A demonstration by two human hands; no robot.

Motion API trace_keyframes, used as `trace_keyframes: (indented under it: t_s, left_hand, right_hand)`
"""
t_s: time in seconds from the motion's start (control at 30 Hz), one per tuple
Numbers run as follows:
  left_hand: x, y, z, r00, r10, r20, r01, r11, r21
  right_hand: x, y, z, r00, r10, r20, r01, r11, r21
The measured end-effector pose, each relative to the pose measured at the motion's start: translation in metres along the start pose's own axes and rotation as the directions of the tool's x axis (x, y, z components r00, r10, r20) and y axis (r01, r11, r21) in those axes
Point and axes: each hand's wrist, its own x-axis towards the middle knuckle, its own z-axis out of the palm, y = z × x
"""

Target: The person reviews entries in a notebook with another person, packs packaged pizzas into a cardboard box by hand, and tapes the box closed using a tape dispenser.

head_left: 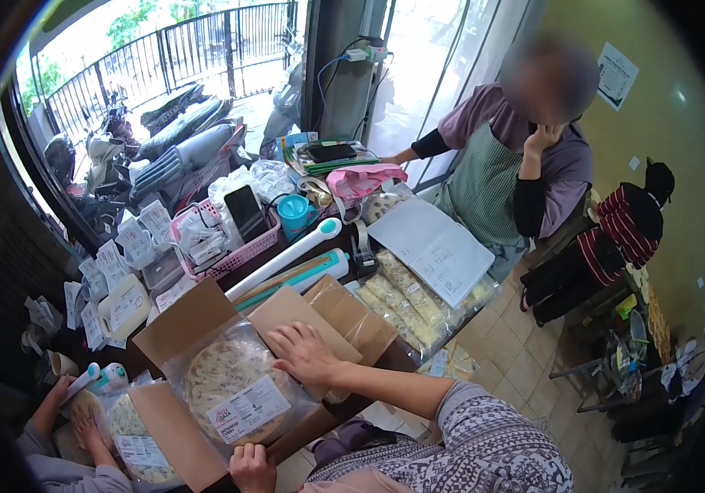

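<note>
An open cardboard box (170, 341) stands at the table's near side. Inside lies a round, flat pizza-like food (222, 371) in clear plastic, its white label (249, 411) reading "Japanese Curry". My right hand (307, 355) lies with fingers spread on the box's raised far-right flap (291, 312). At the near edge of the box, my left hand (252, 468) is curled over the cardboard, gripping it. Left of the box is another plastic-wrapped round (132, 423) with a label. Beside it, a co-worker's hand (89, 426) rests on a round item.
Behind the box are a white-and-teal sealer (286, 259), a pink basket (233, 255) with a phone, a blue mug (293, 215) and a tape dispenser (362, 251). An open notebook (439, 251) lies over bagged rolls (393, 300). A person in an apron (480, 185) stands across the table.
</note>
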Motion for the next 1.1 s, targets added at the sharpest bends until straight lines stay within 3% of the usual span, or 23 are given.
trace_keyframes:
  t_s: [0.07,0.1,0.13,0.2,0.27,0.37,0.43,0.5,0.57,0.6,0.67,0.77,0.8,0.83,0.87,0.9,0.93,1.0,1.07,1.1]
  left_hand:
    - [-0.009,-0.007,0.022,0.999,0.033,0.010,-0.033,0.999,0.004]
    - [-0.006,-0.005,0.028,0.999,0.031,0.008,-0.031,1.000,0.005]
    - [-0.006,-0.003,0.034,0.988,0.109,-0.108,-0.113,0.993,-0.033]
    - [-0.007,0.006,0.032,0.946,0.158,-0.284,-0.193,0.976,-0.101]
    - [-0.014,0.012,0.018,0.967,0.182,-0.177,-0.208,0.968,-0.142]
    - [-0.023,0.019,-0.002,0.989,0.138,-0.061,-0.147,0.974,-0.171]
    - [-0.026,0.014,-0.006,0.994,0.101,0.051,-0.085,0.963,-0.257]
    - [-0.026,0.011,-0.030,0.989,0.070,0.130,-0.026,0.949,-0.314]
    - [-0.012,-0.003,-0.061,0.880,0.181,0.439,-0.006,0.929,-0.370]
    - [-0.004,-0.013,-0.077,0.879,0.175,0.443,0.004,0.927,-0.375]
    - [0.018,-0.038,-0.104,0.964,0.097,0.248,0.016,0.908,-0.418]
    - [0.064,-0.073,-0.115,0.926,0.056,0.374,0.037,0.971,-0.236]
    - [0.078,-0.084,-0.114,0.904,0.041,0.426,0.042,0.982,-0.185]
    - [0.087,-0.096,-0.107,0.900,0.043,0.434,0.046,0.980,-0.193]
    - [0.097,-0.108,-0.098,0.944,0.077,0.320,-0.010,0.978,-0.206]
    - [0.104,-0.116,-0.091,0.973,0.113,0.203,-0.069,0.974,-0.214]
    - [0.108,-0.122,-0.086,0.970,0.117,0.213,-0.068,0.972,-0.224]
    - [0.123,-0.128,-0.089,0.941,0.172,0.290,-0.054,0.926,-0.374]
    - [0.130,-0.128,-0.092,0.908,0.221,0.357,-0.061,0.911,-0.408]
    - [0.133,-0.122,-0.097,0.761,0.334,0.557,0.007,0.853,-0.521]
  right_hand:
    - [0.027,-0.013,-0.006,0.994,-0.079,-0.081,0.076,0.996,-0.035]
    - [0.043,-0.020,0.000,0.962,-0.242,-0.130,0.240,0.970,-0.036]
    - [0.054,-0.024,0.005,0.899,-0.402,-0.174,0.402,0.915,-0.037]
    - [0.080,-0.031,0.013,0.870,-0.493,-0.016,0.493,0.870,0.004]
    - [0.094,-0.037,0.020,0.853,-0.505,0.132,0.508,0.861,0.011]
    - [0.091,-0.047,0.031,0.872,-0.445,0.205,0.449,0.893,0.027]
    - [0.088,-0.057,0.029,0.894,-0.314,0.319,0.345,0.937,-0.046]
    - [0.084,-0.058,0.031,0.873,-0.309,0.376,0.332,0.943,0.005]
    - [0.082,-0.056,0.028,0.865,-0.314,0.391,0.327,0.944,0.037]
    - [0.079,-0.058,0.025,0.840,-0.315,0.442,0.293,0.949,0.120]
    - [0.079,-0.061,0.023,0.808,-0.311,0.500,0.243,0.950,0.197]
    - [0.083,-0.064,0.028,0.786,-0.158,0.598,0.033,0.976,0.215]
    - [0.091,-0.063,0.027,0.783,-0.155,0.603,0.028,0.976,0.215]
    - [0.099,-0.063,0.024,0.741,-0.125,0.659,-0.013,0.980,0.201]
    - [0.106,-0.062,0.023,0.698,-0.097,0.709,-0.051,0.982,0.184]
    - [0.108,-0.062,0.020,0.750,-0.172,0.638,0.047,0.977,0.207]
    - [0.107,-0.063,0.014,0.746,-0.164,0.646,0.034,0.977,0.208]
    - [0.116,-0.083,-0.021,0.595,-0.198,0.779,0.126,0.980,0.152]
    - [0.110,-0.093,-0.050,0.598,-0.388,0.701,0.238,0.921,0.307]
    - [0.117,-0.090,-0.058,0.592,-0.379,0.711,0.222,0.925,0.308]
